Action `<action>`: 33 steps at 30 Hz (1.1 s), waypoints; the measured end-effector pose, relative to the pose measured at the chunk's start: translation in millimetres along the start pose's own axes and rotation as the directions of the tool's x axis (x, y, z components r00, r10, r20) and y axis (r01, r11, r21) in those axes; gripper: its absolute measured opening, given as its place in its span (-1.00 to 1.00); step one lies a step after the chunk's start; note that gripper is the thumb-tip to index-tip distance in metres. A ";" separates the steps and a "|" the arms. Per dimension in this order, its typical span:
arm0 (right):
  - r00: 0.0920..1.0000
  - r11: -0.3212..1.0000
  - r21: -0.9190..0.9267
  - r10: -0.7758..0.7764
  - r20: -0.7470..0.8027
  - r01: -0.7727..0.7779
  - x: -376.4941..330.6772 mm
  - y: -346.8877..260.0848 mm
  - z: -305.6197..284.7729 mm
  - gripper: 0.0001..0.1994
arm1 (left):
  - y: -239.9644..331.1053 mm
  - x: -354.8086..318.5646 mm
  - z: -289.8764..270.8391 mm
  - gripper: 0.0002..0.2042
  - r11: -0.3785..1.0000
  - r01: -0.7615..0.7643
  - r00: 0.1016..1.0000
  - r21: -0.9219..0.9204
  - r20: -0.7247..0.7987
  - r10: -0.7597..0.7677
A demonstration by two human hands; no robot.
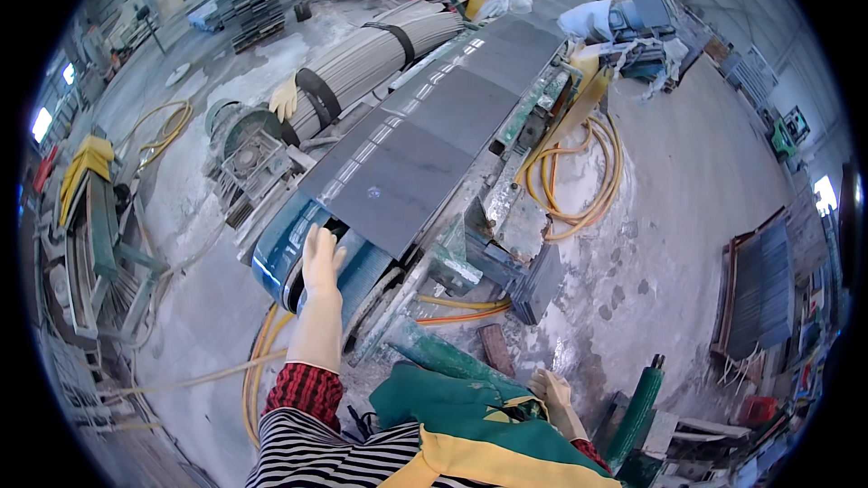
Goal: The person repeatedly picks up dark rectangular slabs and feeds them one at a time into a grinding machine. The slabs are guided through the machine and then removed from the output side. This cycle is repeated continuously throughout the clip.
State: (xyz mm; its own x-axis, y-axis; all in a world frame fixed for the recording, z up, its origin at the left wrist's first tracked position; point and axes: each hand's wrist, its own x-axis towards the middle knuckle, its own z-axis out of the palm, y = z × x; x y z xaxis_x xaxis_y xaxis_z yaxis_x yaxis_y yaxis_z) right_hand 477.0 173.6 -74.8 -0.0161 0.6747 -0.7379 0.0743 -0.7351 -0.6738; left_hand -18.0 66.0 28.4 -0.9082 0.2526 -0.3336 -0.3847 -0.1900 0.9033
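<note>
Left hand (322,258): in a pale rubber glove, arm stretched forward, fingers straight and together, resting flat by the near edge of the nearest dark stone slab (384,181), over the blue end roller (289,262); it pinches nothing.
Right hand (553,396): also gloved, low at the near right beside the green and yellow apron (452,416); fingers loosely curled, holding nothing that shows.
Slabs: a row of dark grey polished slabs lies end to end on the conveyor bench (520,108), running from the near left to the far right; the nearest one ends just at the left hand.
Sleeves: red checked cuff (303,390) on the left arm, striped cloth (307,452) below it.
Left of the bench: a bundle of grey rods (380,50) with black straps, a spare pale glove (285,99) lying on it.
Right of the bench: yellow hoses (579,181) coiled on the dusty floor (687,181).
Far right: stacked slabs (759,289) leaning in a rack.
</note>
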 end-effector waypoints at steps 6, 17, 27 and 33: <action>0.983 0.968 0.251 -0.043 0.178 -0.004 -7.5 9.1 -12.9 -0.77 | 3.6 41.5 23.4 -0.41 0.809 0.463 0.886 -0.362 0.184 -0.425; 0.993 0.949 0.295 -0.103 -0.049 0.113 0.8 54.4 -64.1 -0.69 | 35.3 42.9 39.6 -0.72 0.937 0.266 0.911 -0.227 0.377 -0.167; 0.982 0.949 0.255 -0.185 -0.024 0.185 -15.7 -16.9 -6.2 -0.76 | 30.6 55.0 83.5 -0.51 0.874 0.375 0.832 -0.311 0.528 -0.169; 0.950 0.890 0.379 -0.304 0.075 0.255 -22.0 -8.9 -11.7 -0.68 | 94.7 -11.4 65.9 -0.51 0.868 0.446 0.781 -0.221 0.569 -0.257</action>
State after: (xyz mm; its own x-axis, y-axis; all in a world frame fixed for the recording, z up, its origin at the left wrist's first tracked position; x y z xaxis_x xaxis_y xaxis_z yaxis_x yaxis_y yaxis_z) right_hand 488.3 166.1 -52.1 -0.1126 0.8593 -0.4989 -0.3155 -0.5071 -0.8021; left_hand -33.2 107.6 135.5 -0.5168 0.7863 -0.3386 -0.7749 -0.2615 0.5754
